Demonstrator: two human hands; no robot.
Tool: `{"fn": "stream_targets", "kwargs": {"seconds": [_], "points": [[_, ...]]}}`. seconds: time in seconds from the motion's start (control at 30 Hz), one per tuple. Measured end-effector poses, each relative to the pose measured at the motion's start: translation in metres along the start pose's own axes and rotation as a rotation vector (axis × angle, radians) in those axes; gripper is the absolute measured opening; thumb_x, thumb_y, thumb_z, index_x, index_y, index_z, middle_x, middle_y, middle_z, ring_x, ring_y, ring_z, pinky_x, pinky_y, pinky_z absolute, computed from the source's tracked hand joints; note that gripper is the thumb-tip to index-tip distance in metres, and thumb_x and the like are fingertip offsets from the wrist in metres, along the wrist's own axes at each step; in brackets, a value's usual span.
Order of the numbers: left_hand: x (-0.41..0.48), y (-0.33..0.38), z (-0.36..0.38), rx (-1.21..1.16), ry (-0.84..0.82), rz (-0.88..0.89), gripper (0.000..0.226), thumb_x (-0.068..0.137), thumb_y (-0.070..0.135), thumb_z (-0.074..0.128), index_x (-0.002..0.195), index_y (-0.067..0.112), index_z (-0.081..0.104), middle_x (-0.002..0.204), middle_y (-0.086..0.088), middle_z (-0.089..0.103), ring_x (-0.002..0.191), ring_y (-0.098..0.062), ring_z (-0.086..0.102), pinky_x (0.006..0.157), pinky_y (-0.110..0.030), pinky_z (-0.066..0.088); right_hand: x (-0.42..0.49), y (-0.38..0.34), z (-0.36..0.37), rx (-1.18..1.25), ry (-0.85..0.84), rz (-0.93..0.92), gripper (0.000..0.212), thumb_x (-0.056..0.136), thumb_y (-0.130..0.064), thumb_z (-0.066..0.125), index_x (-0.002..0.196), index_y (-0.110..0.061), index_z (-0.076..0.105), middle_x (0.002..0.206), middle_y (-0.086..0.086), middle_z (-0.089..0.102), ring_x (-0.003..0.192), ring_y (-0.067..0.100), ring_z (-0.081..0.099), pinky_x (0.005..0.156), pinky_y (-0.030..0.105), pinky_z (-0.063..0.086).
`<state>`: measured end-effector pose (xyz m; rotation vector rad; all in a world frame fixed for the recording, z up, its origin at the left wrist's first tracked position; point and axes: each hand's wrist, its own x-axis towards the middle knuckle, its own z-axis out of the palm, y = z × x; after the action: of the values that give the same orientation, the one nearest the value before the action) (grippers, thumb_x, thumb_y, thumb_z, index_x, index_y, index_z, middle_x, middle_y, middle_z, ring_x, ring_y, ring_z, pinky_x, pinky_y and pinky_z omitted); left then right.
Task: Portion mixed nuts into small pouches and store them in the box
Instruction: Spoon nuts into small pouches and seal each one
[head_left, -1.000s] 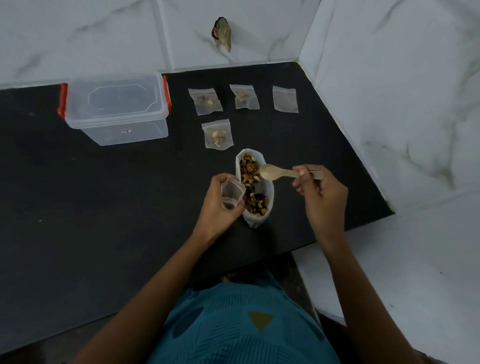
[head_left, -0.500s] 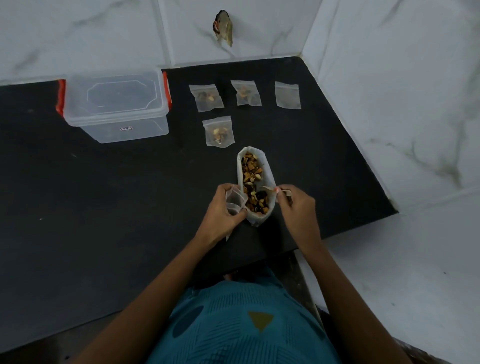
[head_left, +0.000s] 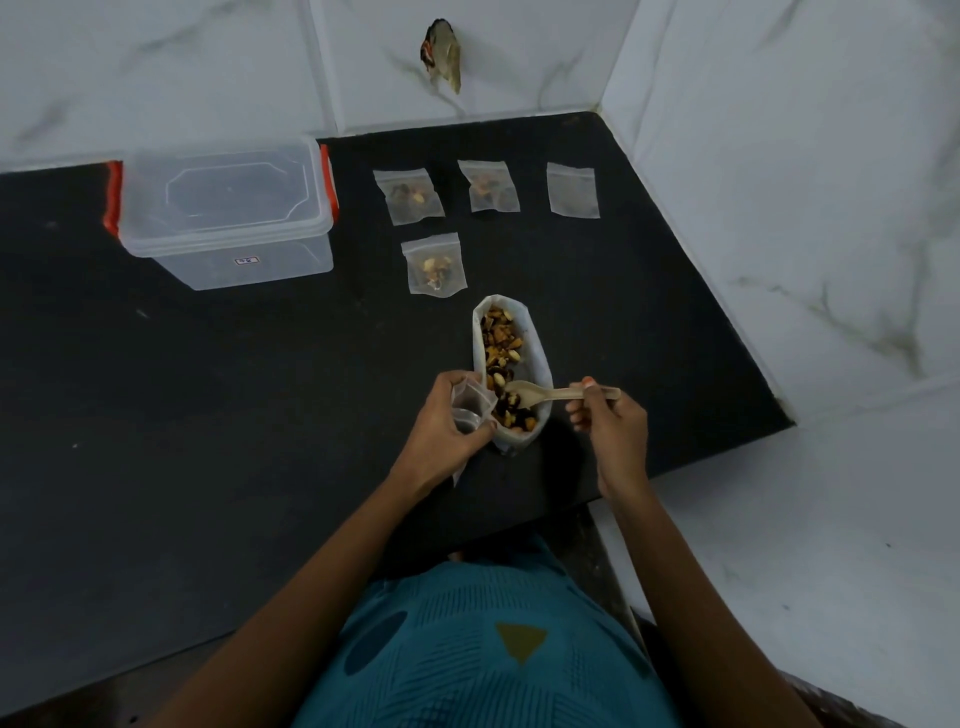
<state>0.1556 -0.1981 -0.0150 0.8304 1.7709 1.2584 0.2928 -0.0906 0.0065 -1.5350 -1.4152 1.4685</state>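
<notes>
Gripping empty pouch (head_left: 470, 410), left fingers (head_left: 451, 383) curl; right fingers (head_left: 580, 415) hold spoon (head_left: 540, 396) over nut bag (head_left: 538, 358).

Left hand (head_left: 441, 423) holds an open pouch (head_left: 470, 405) — right hand (head_left: 613, 423) dips a spoon (head_left: 540, 393) into nuts (head_left: 501, 358).

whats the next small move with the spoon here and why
Probably dig the spoon under the nuts and lift a scoop. Its bowl lies on the nuts in the big bag and looks empty, and the left hand holds an open pouch right beside it.
</notes>
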Motion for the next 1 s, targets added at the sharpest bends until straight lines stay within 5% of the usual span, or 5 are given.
{"fn": "stream_targets", "kwargs": {"seconds": [0.2, 0.63, 0.87, 1.0], "points": [[0.001, 0.002, 0.0, 0.002, -0.014, -0.01, 0.048, 0.081, 0.007, 0.065, 0.118, 0.024, 0.04, 0.116, 0.01, 0.048, 0.1, 0.006, 0.049, 0.078, -0.008, 0.042, -0.005, 0.002, 0.004, -0.089, -0.037, -0.115, 0.018, 0.094, -0.017, 0.05, 0.086, -0.009, 0.064, 0.065, -0.002, 0.06, 0.055, -0.002, 0.054, 0.058, 0.012, 0.045], [-0.001, 0.001, -0.003, 0.041, 0.031, -0.02, 0.052, 0.079, 0.009, 0.068, 0.121, 0.019, 0.039, 0.125, 0.004, 0.047, 0.109, -0.001, 0.046, 0.073, -0.005, 0.04, -0.006, -0.008, -0.01, 0.387, -0.055, 0.223, 0.02, 0.094, -0.015, 0.049, 0.082, -0.009, 0.064, 0.067, 0.002, 0.056, 0.061, 0.007, 0.049, 0.061, 0.019, 0.043], [0.002, 0.008, -0.002, 0.095, 0.053, -0.001, 0.059, 0.078, 0.009, 0.069, 0.127, 0.017, 0.036, 0.129, 0.0, 0.044, 0.117, -0.008, 0.043, 0.087, -0.016, 0.037, -0.02, -0.043, -0.019, 0.437, -0.102, 0.183, 0.018, 0.093, -0.014, 0.05, 0.084, -0.009, 0.064, 0.066, 0.001, 0.057, 0.063, 0.006, 0.051, 0.064, 0.021, 0.044], [0.003, 0.02, 0.003, 0.1, 0.051, 0.031, 0.062, 0.078, 0.009, 0.069, 0.128, 0.015, 0.034, 0.126, 0.004, 0.042, 0.114, -0.004, 0.039, 0.09, -0.02, 0.036, -0.033, -0.06, -0.017, 0.314, -0.158, -0.009, 0.018, 0.092, -0.017, 0.05, 0.085, -0.012, 0.066, 0.065, -0.001, 0.059, 0.061, 0.005, 0.054, 0.062, 0.019, 0.045]]}}
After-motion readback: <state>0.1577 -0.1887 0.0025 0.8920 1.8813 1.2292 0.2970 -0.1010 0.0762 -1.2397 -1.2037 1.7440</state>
